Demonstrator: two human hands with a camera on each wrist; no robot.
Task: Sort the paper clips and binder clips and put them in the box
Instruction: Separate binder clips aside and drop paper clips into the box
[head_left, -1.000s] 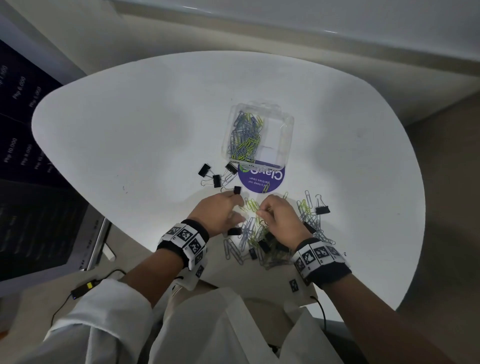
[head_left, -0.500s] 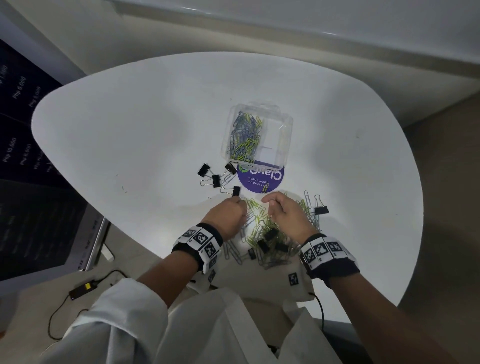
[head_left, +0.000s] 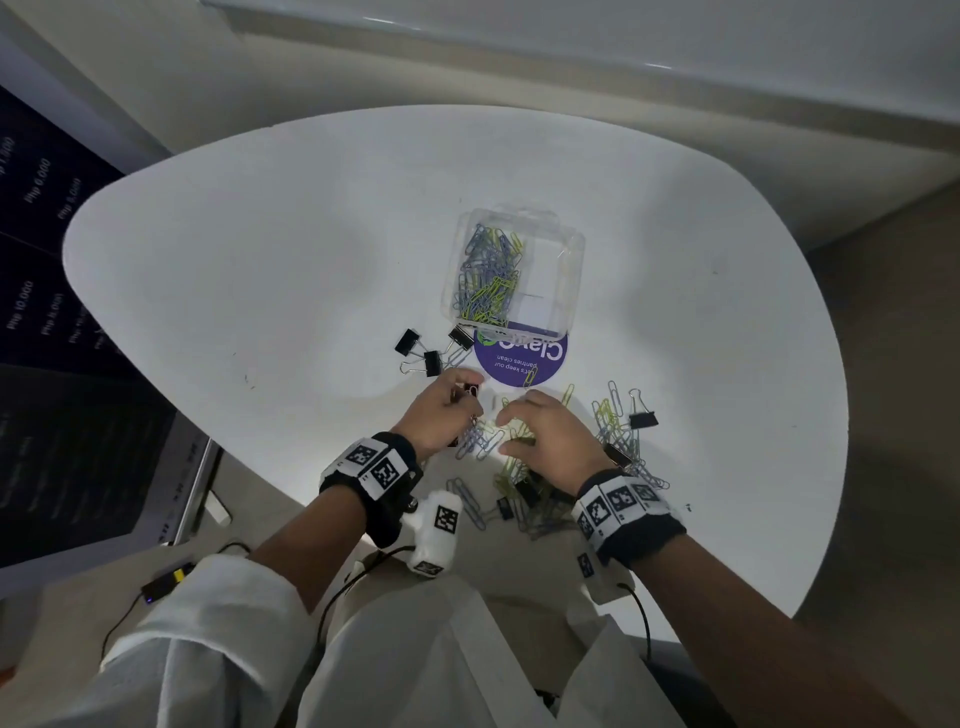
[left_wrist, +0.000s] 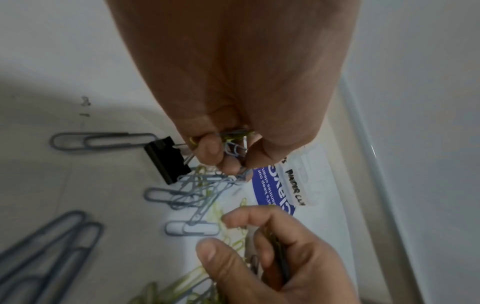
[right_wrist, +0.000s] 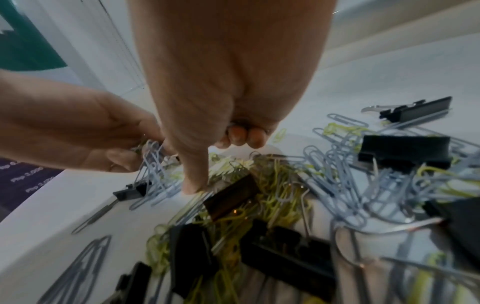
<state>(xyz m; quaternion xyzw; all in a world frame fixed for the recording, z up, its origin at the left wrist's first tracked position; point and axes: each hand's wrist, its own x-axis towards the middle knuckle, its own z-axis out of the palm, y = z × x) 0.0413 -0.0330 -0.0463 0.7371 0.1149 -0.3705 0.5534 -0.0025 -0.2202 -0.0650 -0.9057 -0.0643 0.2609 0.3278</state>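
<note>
A clear plastic box (head_left: 563, 270) stands mid-table with blue-grey and yellow paper clips (head_left: 488, 275) in its left compartment. A mixed pile of paper clips and black binder clips (head_left: 540, 493) (right_wrist: 272, 205) lies near the table's front edge. My left hand (head_left: 470, 402) (left_wrist: 231, 148) grips a bunch of blue-grey and yellow paper clips (left_wrist: 235, 147) (right_wrist: 153, 158) above the pile's left side, next to a black binder clip (left_wrist: 167, 159). My right hand (head_left: 511, 421) (right_wrist: 221, 156) hovers over the pile with fingers curled on a few yellow clips (left_wrist: 276, 246); its thumb touches the pile.
Three black binder clips (head_left: 431, 348) lie apart, left of the box. A round purple sticker (head_left: 524, 358) sits under the box's near edge. One binder clip (head_left: 643, 418) lies at the pile's right. The table's front edge runs close behind my wrists.
Both hands have stayed over the pile and shifted slightly away from me. The left hand now has more paper clips bunched in its fingers.
</note>
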